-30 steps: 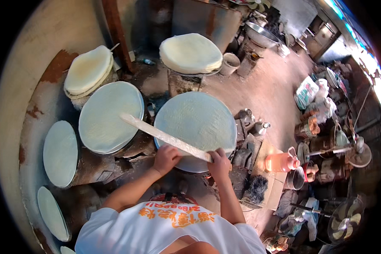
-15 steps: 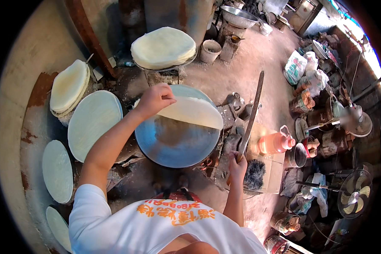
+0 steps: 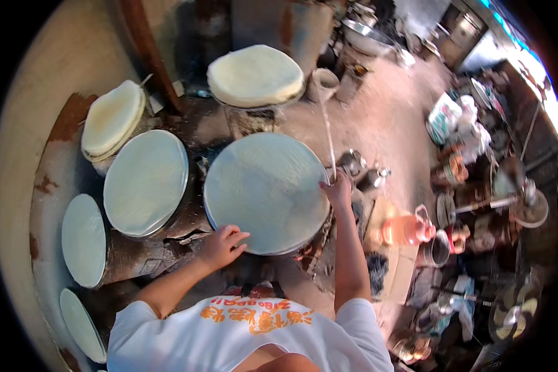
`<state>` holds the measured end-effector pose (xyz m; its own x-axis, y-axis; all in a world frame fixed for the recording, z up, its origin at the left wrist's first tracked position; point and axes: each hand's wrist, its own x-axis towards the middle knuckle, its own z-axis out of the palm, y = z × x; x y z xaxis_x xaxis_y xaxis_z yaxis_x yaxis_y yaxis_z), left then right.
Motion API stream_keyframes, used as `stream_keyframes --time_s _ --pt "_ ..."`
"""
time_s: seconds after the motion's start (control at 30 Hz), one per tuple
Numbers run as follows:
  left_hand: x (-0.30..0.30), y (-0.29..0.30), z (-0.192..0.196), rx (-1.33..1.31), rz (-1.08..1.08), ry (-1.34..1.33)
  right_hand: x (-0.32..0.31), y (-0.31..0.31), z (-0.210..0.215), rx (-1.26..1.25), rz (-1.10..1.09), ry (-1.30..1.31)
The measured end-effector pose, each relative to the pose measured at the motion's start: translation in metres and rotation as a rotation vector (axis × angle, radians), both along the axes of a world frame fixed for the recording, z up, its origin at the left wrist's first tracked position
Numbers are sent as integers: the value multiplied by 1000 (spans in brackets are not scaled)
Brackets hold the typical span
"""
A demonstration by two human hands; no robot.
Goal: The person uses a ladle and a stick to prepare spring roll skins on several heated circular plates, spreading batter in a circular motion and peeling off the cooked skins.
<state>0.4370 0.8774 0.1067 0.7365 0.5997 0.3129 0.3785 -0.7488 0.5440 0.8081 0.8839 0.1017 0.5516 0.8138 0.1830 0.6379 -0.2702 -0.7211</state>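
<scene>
We're in a cluttered workshop w/ a dusty concrete floor (image 3: 390, 118), pots and jugs crowding the right side, round steamer drums lined along the curved wall at left.

Nearest us, our left hand (image 3: 222, 245) rests at the near rim of the central round steamer surface (image 3: 266, 189), fingers loosely spread, holding nothing. That surface looks bare and pale grey, stretched flat over its drum. Our right hand (image 3: 337, 190) sits at the far-right rim, closed around the low end of a long thin stick (image 3: 328, 139), which points away from us twd the back.

Left of centre, a second steamer top (image 3: 146, 181) carries a thin pale sheet; two more tops (image 3: 84, 239) sit further left along the wall. Beyond, a stack of finished round sheets (image 3: 255, 75) sits on a stand, another stack (image 3: 110, 116) at back left.

Our read: we're between sheets, the centre top cleared. Next move prob calls for fresh batter spread thin and even, w/ the stick parked out of the way first.
</scene>
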Motion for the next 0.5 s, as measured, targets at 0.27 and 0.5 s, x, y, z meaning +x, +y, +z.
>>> stream_keyframes --time_s 0.27,0.5 --pt "-29 -38 4 -166 318 -56 -1 111 -22 -202 206 -229" --pt "-47 -44 1 -250 433 -31 5 108 -2 -205 127 -314"
